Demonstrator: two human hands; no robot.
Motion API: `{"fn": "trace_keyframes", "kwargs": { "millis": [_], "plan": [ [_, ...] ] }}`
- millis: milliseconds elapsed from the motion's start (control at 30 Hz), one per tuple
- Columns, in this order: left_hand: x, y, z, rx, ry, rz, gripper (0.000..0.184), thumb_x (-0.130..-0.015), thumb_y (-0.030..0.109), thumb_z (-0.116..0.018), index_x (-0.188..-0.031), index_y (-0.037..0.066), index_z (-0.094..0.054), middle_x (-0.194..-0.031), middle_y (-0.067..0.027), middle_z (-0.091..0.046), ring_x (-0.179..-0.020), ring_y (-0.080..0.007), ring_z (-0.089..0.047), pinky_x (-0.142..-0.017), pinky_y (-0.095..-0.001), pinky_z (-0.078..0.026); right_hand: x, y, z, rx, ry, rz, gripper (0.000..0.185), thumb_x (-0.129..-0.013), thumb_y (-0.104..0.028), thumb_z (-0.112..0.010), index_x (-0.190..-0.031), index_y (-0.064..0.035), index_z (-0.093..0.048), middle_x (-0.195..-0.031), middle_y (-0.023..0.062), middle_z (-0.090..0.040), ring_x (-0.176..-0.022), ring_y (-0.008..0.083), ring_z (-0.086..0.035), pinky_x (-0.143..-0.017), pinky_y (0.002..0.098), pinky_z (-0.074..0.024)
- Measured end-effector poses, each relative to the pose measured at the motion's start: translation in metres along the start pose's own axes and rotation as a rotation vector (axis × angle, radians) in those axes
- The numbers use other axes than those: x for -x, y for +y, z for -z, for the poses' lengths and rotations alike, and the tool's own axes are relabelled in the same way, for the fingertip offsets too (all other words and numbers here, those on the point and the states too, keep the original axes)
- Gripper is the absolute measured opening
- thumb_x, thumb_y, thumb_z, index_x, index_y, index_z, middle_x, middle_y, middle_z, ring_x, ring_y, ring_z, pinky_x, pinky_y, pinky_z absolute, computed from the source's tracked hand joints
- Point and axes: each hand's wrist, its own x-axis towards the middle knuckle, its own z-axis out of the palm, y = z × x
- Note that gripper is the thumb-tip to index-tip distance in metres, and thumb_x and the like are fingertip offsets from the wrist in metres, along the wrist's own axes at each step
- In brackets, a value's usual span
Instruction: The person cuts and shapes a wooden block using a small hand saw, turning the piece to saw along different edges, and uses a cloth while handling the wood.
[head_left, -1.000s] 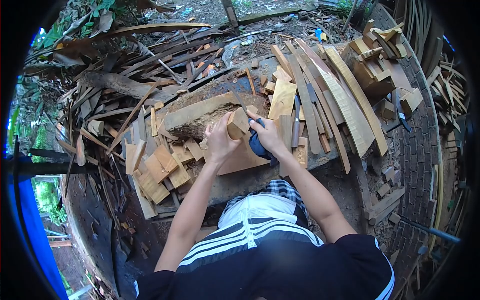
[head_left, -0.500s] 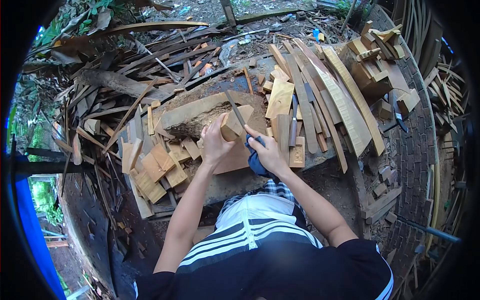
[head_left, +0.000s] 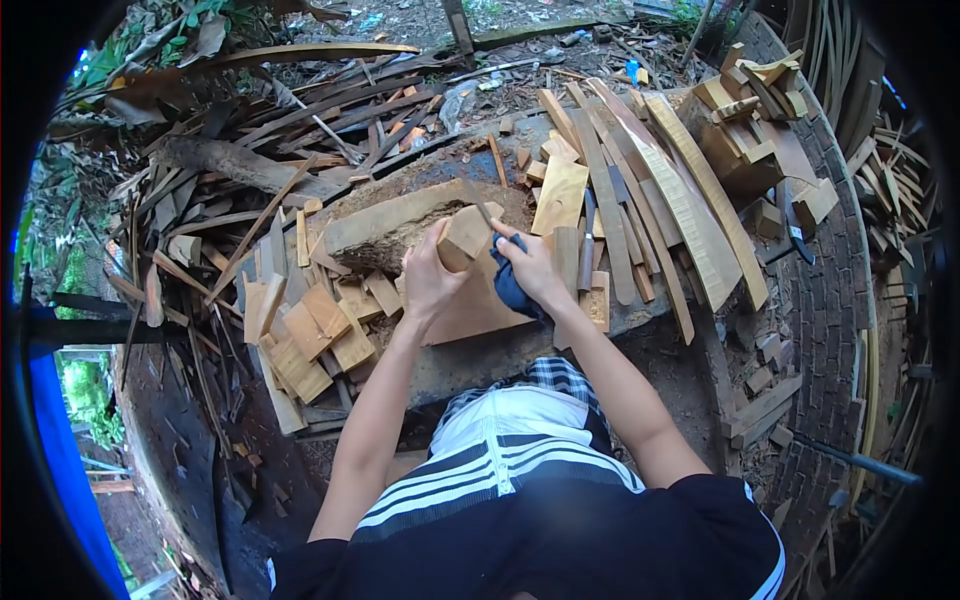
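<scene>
In the head view, my left hand (head_left: 430, 272) is closed around the side of a short wood block (head_left: 470, 236), which is tilted over a bigger timber piece (head_left: 470, 305). My right hand (head_left: 533, 268) grips the near end of a long, narrow dark file (head_left: 481, 207), whose far part is blurred. Between that hand and the file's end a dark blue cloth (head_left: 512, 282) is bunched up. The file lies along the right edge of the block's upper face; whether it touches cannot be made out.
A chisel (head_left: 587, 245) lies right of my right hand among long boards (head_left: 665, 190). Small wood offcuts (head_left: 318, 325) are piled at left. A hammer (head_left: 797, 240) hangs by a stump (head_left: 740, 160) at far right. Scrap strips (head_left: 330, 120) cover the ground behind.
My right hand has moved forward, away from my body, with the file and cloth. The block has turned slightly in my left hand, which stays in nearly the same place.
</scene>
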Motion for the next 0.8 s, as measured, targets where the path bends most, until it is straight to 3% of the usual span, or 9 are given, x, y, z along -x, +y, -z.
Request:
{"fn": "trace_keyframes", "kwargs": {
  "millis": [167, 233, 267, 333, 367, 433, 600, 633, 800],
  "plan": [
    [0.004, -0.005, 0.002, 0.042, 0.043, -0.027, 0.075, -0.062, 0.012, -0.079, -0.132, 0.002, -0.053, -0.113, -0.0196, -0.067, -0.103, -0.0348, -0.066, -0.089, -0.0399, -0.052, 0.038, -0.021, -0.008, 0.102, -0.032, 0.023, 0.043, -0.094, -0.023, -0.055, -0.136, -0.0115, -0.058, -0.097, 0.0165, -0.073, -0.086, 0.0255, -0.070, -0.081, 0.0346, -0.0511],
    [0.004, -0.007, 0.002, 0.074, 0.021, 0.006, 0.076, -0.063, 0.014, -0.080, -0.132, 0.001, -0.053, -0.113, -0.0203, -0.067, -0.102, -0.0328, -0.067, -0.088, -0.0389, -0.053, 0.050, -0.031, -0.005, 0.083, -0.077, 0.037, 0.044, -0.097, -0.019, -0.054, -0.140, -0.0096, -0.055, -0.085, 0.0036, -0.064, -0.079, 0.0100, -0.057, -0.078, 0.0261, -0.0477],
    [0.001, -0.009, 0.004, 0.091, 0.016, 0.021, 0.076, -0.063, 0.015, -0.081, -0.132, 0.000, -0.052, -0.112, -0.0210, -0.067, -0.102, -0.0308, -0.068, -0.087, -0.0378, -0.053, 0.041, -0.031, -0.004, 0.090, -0.085, 0.036, 0.044, -0.097, -0.019, -0.054, -0.140, -0.0096, -0.055, -0.085, 0.0036, -0.064, -0.079, 0.0100, -0.057, -0.078, 0.0261, -0.0477],
    [-0.003, -0.005, 0.008, 0.121, 0.020, 0.128, 0.074, -0.065, 0.017, -0.081, -0.131, 0.000, -0.053, -0.110, -0.0220, -0.067, -0.100, -0.0337, -0.068, -0.086, -0.0400, -0.054, 0.019, -0.031, -0.009, 0.096, -0.059, -0.016, 0.042, -0.094, -0.025, -0.056, -0.135, -0.0163, -0.059, -0.095, 0.0212, -0.071, -0.089, 0.0341, -0.071, -0.078, 0.0423, -0.0517],
    [-0.006, -0.002, 0.007, 0.159, 0.020, 0.226, 0.071, -0.066, 0.018, -0.081, -0.129, 0.000, -0.054, -0.109, -0.0231, -0.067, -0.098, -0.0366, -0.068, -0.084, -0.0422, -0.055, 0.018, -0.031, -0.014, 0.097, -0.052, -0.012, 0.042, -0.094, -0.025, -0.056, -0.135, -0.0163, -0.059, -0.095, 0.0212, -0.071, -0.089, 0.0341, -0.071, -0.078, 0.0423, -0.0517],
    [-0.008, -0.011, 0.004, 0.181, 0.043, 0.205, 0.072, -0.066, 0.018, -0.081, -0.130, 0.000, -0.053, -0.108, -0.0241, -0.067, -0.097, -0.0373, -0.068, -0.084, -0.0418, -0.055, 0.014, -0.041, -0.021, 0.247, -0.023, 0.032, 0.044, -0.095, -0.020, -0.055, -0.139, -0.0114, -0.055, -0.081, 0.0084, -0.066, -0.071, 0.0153, -0.059, -0.074, 0.0314, -0.0498],
    [0.003, -0.006, 0.011, 0.144, 0.003, 0.085, 0.071, -0.064, 0.015, -0.080, -0.129, 0.001, -0.053, -0.111, -0.0217, -0.067, -0.100, -0.0391, -0.066, -0.086, -0.0427, -0.053, 0.059, -0.051, -0.007, 0.201, -0.114, -0.013, 0.044, -0.096, -0.021, -0.055, -0.139, -0.0142, -0.056, -0.083, 0.0065, -0.065, -0.076, 0.0128, -0.059, -0.076, 0.0291, -0.0487],
    [0.001, -0.003, 0.008, 0.119, 0.016, 0.067, 0.072, -0.063, 0.015, -0.079, -0.128, 0.002, -0.054, -0.112, -0.0214, -0.067, -0.101, -0.0397, -0.065, -0.087, -0.0432, -0.053, 0.051, -0.045, -0.002, 0.165, -0.088, 0.009, 0.043, -0.093, -0.026, -0.055, -0.135, -0.0174, -0.059, -0.094, 0.0223, -0.070, -0.092, 0.0331, -0.070, -0.084, 0.0384, -0.0505],
    [-0.003, -0.006, 0.003, -0.015, 0.017, -0.067, 0.072, -0.066, 0.014, -0.080, -0.132, 0.002, -0.052, -0.116, -0.0205, -0.066, -0.103, -0.0321, -0.068, -0.088, -0.0383, -0.053, -0.013, 0.000, -0.004, 0.146, 0.084, -0.094, 0.044, -0.093, -0.025, -0.055, -0.135, -0.0163, -0.059, -0.093, 0.0238, -0.070, -0.089, 0.0339, -0.069, -0.082, 0.0386, -0.0502]
  ]
}}
